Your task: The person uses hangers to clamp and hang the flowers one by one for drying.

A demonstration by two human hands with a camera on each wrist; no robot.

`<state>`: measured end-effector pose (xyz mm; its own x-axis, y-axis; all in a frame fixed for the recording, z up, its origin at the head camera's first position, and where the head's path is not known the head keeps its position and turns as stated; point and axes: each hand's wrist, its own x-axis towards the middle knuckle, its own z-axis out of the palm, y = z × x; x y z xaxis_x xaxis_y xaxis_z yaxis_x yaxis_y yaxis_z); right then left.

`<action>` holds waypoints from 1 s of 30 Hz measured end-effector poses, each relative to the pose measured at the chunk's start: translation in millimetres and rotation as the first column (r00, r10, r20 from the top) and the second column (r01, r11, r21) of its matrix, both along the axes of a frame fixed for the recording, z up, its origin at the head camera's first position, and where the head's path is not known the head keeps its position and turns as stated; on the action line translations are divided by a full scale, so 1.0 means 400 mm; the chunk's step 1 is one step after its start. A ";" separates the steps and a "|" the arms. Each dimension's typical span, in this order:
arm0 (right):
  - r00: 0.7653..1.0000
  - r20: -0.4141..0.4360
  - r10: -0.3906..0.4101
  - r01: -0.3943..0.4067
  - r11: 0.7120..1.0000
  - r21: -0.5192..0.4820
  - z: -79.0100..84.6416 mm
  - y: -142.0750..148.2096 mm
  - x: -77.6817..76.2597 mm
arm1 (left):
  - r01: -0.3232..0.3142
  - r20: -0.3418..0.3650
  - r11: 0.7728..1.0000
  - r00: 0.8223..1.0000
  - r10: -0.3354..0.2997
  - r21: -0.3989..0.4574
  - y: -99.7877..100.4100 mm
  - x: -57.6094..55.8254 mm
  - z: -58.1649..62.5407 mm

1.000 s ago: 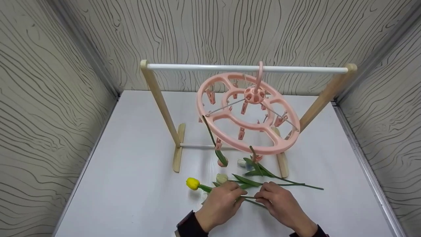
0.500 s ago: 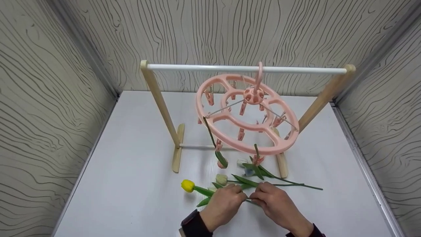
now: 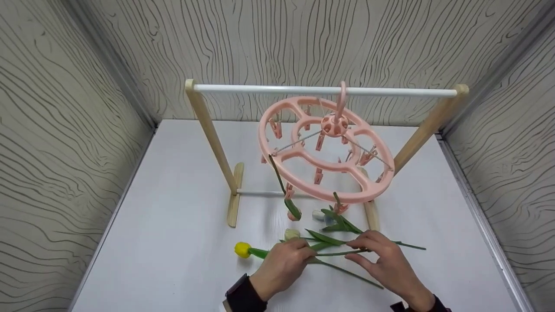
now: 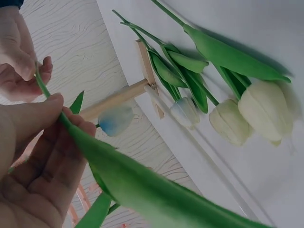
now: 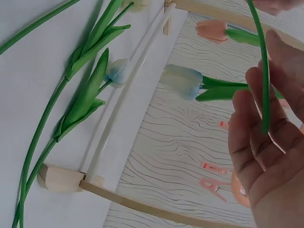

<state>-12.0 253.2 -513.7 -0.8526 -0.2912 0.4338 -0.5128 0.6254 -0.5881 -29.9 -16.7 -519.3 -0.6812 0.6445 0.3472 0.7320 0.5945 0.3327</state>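
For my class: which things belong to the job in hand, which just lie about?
In the job:
left hand, pinching yellow tulip
right hand, at its stem
likely pink clip hanger, rack

Lying on table, perhaps for later:
two white tulips
one blue-tinged tulip

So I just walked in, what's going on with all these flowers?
A person holds a yellow tulip above a white table: the left hand pinches its stem, while the right hand, loosely open, is at the stem's far end. A pink tulip and a blue-and-white tulip hang head down from a round pink clip hanger, itself hooked over the bar of a wooden stand. White tulips and another blue-and-white one lie on the table.
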 end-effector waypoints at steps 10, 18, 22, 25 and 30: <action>0.934 0.355 0.036 0.176 0.818 -0.548 0.001 0.000 0.005 | -0.027 0.122 0.989 0.992 0.009 0.148 -0.033 -0.010 0.030; 0.915 0.388 0.113 0.236 0.630 -0.740 -0.003 -0.025 -0.002 | -0.051 0.201 0.969 0.980 0.002 0.241 -0.026 -0.014 0.047; 0.930 0.306 0.204 0.148 0.554 -0.819 0.000 -0.038 -0.009 | -0.049 0.219 0.960 0.976 -0.013 0.277 -0.019 -0.017 0.047; 0.934 0.231 0.274 0.072 0.487 -0.870 0.009 -0.046 -0.015 | -0.045 0.216 0.952 0.976 -0.023 0.304 -0.013 -0.018 0.047; 0.935 0.230 0.269 0.070 0.498 -0.865 0.045 -0.060 -0.016 | -0.027 0.169 0.930 0.985 -0.038 0.366 -0.005 -0.017 0.052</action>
<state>-18.5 229.3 -495.8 -0.9683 -0.0163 0.2494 -0.2321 -0.3116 -0.9214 -36.8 -18.7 -498.4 -0.7477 0.4988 0.4385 0.6480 0.4033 0.6462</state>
